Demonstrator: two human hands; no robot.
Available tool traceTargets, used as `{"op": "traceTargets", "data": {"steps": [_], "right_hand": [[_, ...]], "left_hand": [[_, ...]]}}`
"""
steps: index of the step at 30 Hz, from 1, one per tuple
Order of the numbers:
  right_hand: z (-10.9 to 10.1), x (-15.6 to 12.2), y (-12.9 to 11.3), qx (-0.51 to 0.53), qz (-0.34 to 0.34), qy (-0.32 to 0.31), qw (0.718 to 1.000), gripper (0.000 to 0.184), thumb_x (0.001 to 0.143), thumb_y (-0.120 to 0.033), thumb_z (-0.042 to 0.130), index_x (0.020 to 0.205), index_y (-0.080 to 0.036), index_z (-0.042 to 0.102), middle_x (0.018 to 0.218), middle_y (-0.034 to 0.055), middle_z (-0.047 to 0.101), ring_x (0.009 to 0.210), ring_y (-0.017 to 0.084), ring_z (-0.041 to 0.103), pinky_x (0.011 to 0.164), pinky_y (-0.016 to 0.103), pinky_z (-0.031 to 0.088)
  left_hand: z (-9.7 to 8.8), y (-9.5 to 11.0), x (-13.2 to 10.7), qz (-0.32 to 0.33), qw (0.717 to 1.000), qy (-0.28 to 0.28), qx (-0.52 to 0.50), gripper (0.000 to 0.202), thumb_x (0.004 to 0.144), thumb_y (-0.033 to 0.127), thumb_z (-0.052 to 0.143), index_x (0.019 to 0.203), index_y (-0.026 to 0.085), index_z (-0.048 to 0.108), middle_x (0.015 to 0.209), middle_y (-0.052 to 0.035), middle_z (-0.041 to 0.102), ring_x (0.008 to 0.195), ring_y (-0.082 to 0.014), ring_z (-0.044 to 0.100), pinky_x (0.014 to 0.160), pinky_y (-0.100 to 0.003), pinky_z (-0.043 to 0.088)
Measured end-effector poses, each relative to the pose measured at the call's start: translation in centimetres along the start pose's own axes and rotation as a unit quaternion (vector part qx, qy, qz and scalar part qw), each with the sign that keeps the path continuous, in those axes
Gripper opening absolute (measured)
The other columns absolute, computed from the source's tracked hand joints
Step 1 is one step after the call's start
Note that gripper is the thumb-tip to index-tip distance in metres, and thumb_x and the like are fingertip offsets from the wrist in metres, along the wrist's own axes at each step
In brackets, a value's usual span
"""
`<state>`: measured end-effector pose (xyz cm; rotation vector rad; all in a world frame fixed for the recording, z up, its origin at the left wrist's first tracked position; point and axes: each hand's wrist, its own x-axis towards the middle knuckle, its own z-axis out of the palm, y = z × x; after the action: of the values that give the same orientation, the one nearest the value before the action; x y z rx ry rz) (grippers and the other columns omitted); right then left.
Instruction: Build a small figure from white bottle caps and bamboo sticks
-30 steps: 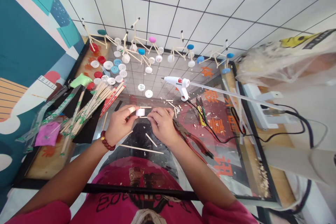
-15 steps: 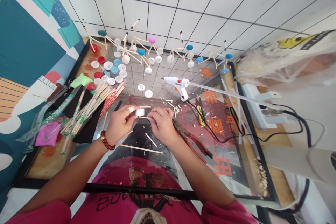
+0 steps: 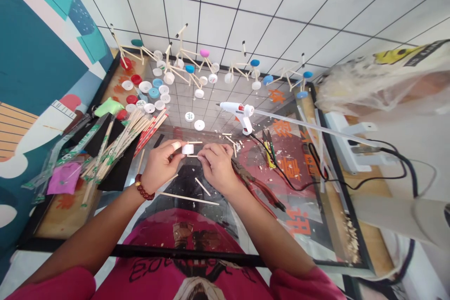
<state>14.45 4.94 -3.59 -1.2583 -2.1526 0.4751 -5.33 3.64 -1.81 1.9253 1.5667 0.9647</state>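
Between the thumb and fingers of my left hand (image 3: 161,164) is a white bottle cap (image 3: 187,149), turned on its side. One thin wooden stick (image 3: 195,142) runs along the cap's far side, and a second thin stick (image 3: 191,156) along its near side. My right hand (image 3: 218,166), fingers bent into a pinch, grips the right end of the near stick. Short cut sticks (image 3: 203,187) and a longer stick (image 3: 190,198) lie on the glass tabletop below my hands. Close by my right wrist are red-handled pliers (image 3: 258,185).
A white glue gun (image 3: 239,113) with a long glue stick lies beyond my right hand, its black cord trailing right. Yellow-handled cutters (image 3: 269,150) are nearby. Bundled chopsticks (image 3: 121,140) and loose caps (image 3: 153,93) sit left. Several stick-and-cap figures (image 3: 183,63) line the wall.
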Motion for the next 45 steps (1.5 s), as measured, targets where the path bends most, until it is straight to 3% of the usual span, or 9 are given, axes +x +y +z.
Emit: {"op": "traceTargets", "data": {"steps": [45], "right_hand": [[-0.04,-0.05,0.05,-0.011,0.012,-0.022,1.000,0.013,0.094,-0.018,0.054,0.091,-0.023,0.066,0.101,0.0028,0.067,0.098,0.017,0.059,0.098,0.039,0.025]], "left_hand": [[0.13,-0.32,-0.12,0.006,1.000,0.004,-0.002,0.024,0.087,0.018,0.058,0.109,0.021,0.069,0.110,-0.0063,0.072,0.096,-0.0185,0.069,0.086,-0.030,0.057]]}}
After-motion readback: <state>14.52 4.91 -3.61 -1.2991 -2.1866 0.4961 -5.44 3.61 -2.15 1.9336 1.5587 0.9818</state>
